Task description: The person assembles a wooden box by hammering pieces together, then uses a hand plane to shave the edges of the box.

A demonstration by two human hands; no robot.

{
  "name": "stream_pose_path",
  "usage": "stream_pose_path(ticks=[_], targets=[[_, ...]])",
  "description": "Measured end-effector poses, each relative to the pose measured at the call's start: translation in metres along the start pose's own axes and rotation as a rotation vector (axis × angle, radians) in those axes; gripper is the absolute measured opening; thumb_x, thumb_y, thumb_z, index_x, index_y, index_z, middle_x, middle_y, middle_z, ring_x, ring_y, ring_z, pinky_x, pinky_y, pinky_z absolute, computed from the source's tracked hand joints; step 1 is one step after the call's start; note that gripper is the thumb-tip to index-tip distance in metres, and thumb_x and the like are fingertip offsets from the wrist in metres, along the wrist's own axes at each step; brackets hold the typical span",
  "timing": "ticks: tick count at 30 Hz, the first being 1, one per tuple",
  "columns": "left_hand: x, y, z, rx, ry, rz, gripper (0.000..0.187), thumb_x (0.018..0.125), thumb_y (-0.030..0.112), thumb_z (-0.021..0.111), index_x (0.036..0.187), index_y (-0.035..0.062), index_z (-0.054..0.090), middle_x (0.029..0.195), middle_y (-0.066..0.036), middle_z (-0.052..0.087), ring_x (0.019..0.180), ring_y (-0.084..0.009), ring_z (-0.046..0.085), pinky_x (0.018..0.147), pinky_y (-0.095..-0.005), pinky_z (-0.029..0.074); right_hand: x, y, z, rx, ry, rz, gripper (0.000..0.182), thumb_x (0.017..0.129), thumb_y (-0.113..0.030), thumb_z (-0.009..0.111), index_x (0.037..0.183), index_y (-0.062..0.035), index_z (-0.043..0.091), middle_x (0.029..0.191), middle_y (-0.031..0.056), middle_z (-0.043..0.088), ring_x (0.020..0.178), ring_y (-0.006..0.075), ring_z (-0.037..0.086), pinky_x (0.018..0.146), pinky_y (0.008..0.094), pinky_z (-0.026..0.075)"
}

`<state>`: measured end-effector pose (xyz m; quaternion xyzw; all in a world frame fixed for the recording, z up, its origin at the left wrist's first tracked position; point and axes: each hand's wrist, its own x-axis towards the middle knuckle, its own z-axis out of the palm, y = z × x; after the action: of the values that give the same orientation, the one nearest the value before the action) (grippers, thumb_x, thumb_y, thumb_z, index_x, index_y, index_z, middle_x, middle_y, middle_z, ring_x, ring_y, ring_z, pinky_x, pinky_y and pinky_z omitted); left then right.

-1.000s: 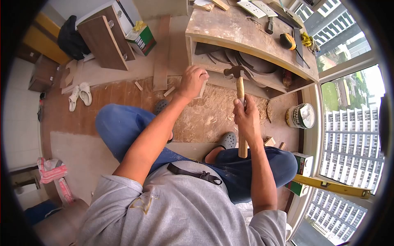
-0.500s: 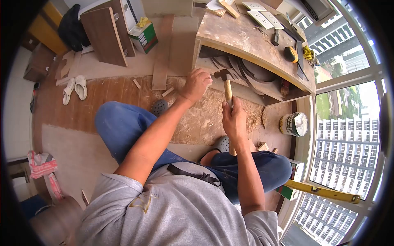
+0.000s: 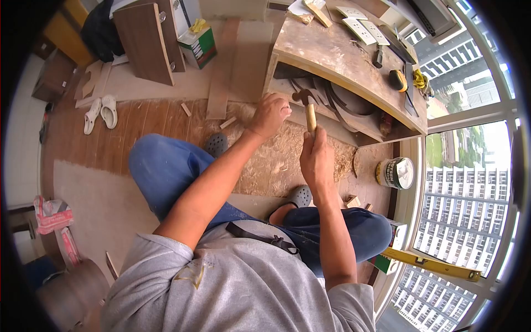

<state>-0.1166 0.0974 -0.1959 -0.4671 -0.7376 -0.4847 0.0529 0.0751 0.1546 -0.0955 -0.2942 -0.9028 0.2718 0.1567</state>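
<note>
My right hand [image 3: 318, 160] is wrapped round the wooden handle of a claw hammer [image 3: 311, 117]. The hammer's dark head is up at the open front of a wooden cabinet [image 3: 344, 69], close to my left hand. My left hand [image 3: 270, 116] is closed, fingers curled together beside the cabinet's near left corner. Whatever it pinches, if anything, is too small or hidden to make out. Curved dark strips [image 3: 345, 102] lie inside the cabinet, behind the hammer.
On the cabinet top lie white socket plates [image 3: 359, 30], a yellow-black tape measure [image 3: 397, 81] and other tools. Wood shavings [image 3: 271, 166] cover the floor. A paint bucket [image 3: 395, 172] stands by the window; a yellow spirit level [image 3: 434, 264] lies to the right.
The hammer has tipped, so its handle looks shorter and its lower end no longer shows below my right hand. My left hand has shifted slightly right. The view has moved a little.
</note>
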Motion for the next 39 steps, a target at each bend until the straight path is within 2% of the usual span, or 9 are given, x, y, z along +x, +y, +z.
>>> stream_pose_path(ticks=[2, 13, 18, 19, 21, 30, 33, 37, 39], targets=[[0.004, 0.003, -0.003, 0.001, -0.007, -0.009, 0.013, 0.086, 0.013, 0.075, 0.086, 0.0010, 0.070, 0.099, -0.015, 0.068, 0.102, -0.0362, 0.061, 0.094, -0.0470, 0.048, 0.000, -0.012, -0.007, 0.062, 0.170, -0.112, 0.025, 0.107, -0.020, 0.055, 0.123, -0.0020, 0.052, 0.080, 0.0292, 0.069, 0.073, 0.0516, 0.067, 0.061, 0.0596, 0.051], [0.003, 0.011, -0.012, -0.037, -0.079, -0.070, 0.013, 0.087, 0.010, 0.073, 0.096, -0.0002, 0.073, 0.102, -0.016, 0.069, 0.106, -0.0367, 0.061, 0.099, -0.0457, 0.047, -0.020, 0.010, -0.001, 0.042, 0.060, 0.058, 0.026, 0.108, -0.021, 0.053, 0.123, -0.0003, 0.053, 0.075, 0.0300, 0.067, 0.069, 0.0526, 0.065, 0.060, 0.0601, 0.048], [0.004, -0.007, -0.010, 0.129, 0.429, -0.199, 0.036, 0.093, 0.028, 0.075, 0.113, -0.0026, 0.071, 0.112, -0.020, 0.069, 0.108, -0.0356, 0.065, 0.100, -0.0440, 0.050, -0.027, 0.020, -0.003, 0.046, 0.040, 0.097, 0.028, 0.108, -0.021, 0.053, 0.125, 0.0004, 0.053, 0.075, 0.0301, 0.067, 0.070, 0.0529, 0.065, 0.061, 0.0599, 0.048], [0.001, -0.017, -0.004, 0.128, 0.431, -0.202, 0.036, 0.093, 0.028, 0.075, 0.113, -0.0026, 0.071, 0.112, -0.020, 0.069, 0.108, -0.0356, 0.065, 0.100, -0.0440, 0.050, -0.026, 0.017, -0.003, 0.050, 0.040, 0.085, 0.028, 0.108, -0.020, 0.054, 0.126, 0.0004, 0.053, 0.078, 0.0308, 0.067, 0.071, 0.0527, 0.066, 0.061, 0.0598, 0.049], [-0.001, -0.034, 0.005, -0.119, 0.122, -0.701, 0.052, 0.092, 0.046, 0.075, 0.108, -0.0031, 0.070, 0.112, -0.024, 0.072, 0.104, -0.0360, 0.069, 0.094, -0.0429, 0.053, -0.018, 0.007, -0.007, 0.050, 0.041, 0.067, 0.028, 0.107, -0.019, 0.054, 0.128, 0.0004, 0.053, 0.080, 0.0315, 0.067, 0.073, 0.0525, 0.066, 0.061, 0.0596, 0.049], [-0.003, -0.035, -0.007, -0.122, -0.006, -0.683, 0.063, 0.090, 0.059, 0.072, 0.104, -0.0026, 0.069, 0.098, -0.022, 0.075, 0.093, -0.0340, 0.073, 0.085, -0.0431, 0.054, 0.010, -0.040, -0.016, 0.106, 0.162, -0.213, 0.029, 0.106, -0.016, 0.054, 0.131, -0.0007, 0.052, 0.095, 0.0322, 0.070, 0.078, 0.0512, 0.069, 0.063, 0.0591, 0.052], [-0.010, -0.054, 0.014, -0.270, 0.059, -0.639, 0.064, 0.090, 0.059, 0.071, 0.106, -0.0031, 0.069, 0.099, -0.025, 0.074, 0.094, -0.0382, 0.072, 0.085, -0.0443, 0.054, 0.017, -0.006, -0.002, -0.222, -0.246, 0.042, 0.031, 0.108, -0.020, 0.049, 0.133, -0.0013, 0.051, 0.096, 0.0320, 0.070, 0.078, 0.0507, 0.069, 0.064, 0.0596, 0.053], [-0.012, -0.055, 0.010, -0.100, 0.045, -0.657, 0.066, 0.091, 0.059, 0.070, 0.108, -0.0048, 0.068, 0.101, -0.027, 0.073, 0.097, -0.0403, 0.072, 0.087, -0.0462, 0.054, 0.016, -0.012, -0.008, -0.205, -0.090, 0.156, 0.033, 0.110, -0.022, 0.047, 0.137, -0.0031, 0.049, 0.099, 0.0328, 0.070, 0.085, 0.0508, 0.070, 0.067, 0.0595, 0.053], [-0.011, -0.050, 0.011, -0.068, 0.100, -0.645, 0.066, 0.091, 0.059, 0.069, 0.106, -0.0057, 0.067, 0.101, -0.027, 0.073, 0.098, -0.0415, 0.071, 0.087, -0.0474, 0.054, 0.012, -0.025, -0.015, -0.057, 0.057, -0.079, 0.035, 0.109, -0.022, 0.048, 0.138, -0.0024, 0.047, 0.098, 0.0328, 0.070, 0.083, 0.0511, 0.069, 0.067, 0.0592, 0.054]])
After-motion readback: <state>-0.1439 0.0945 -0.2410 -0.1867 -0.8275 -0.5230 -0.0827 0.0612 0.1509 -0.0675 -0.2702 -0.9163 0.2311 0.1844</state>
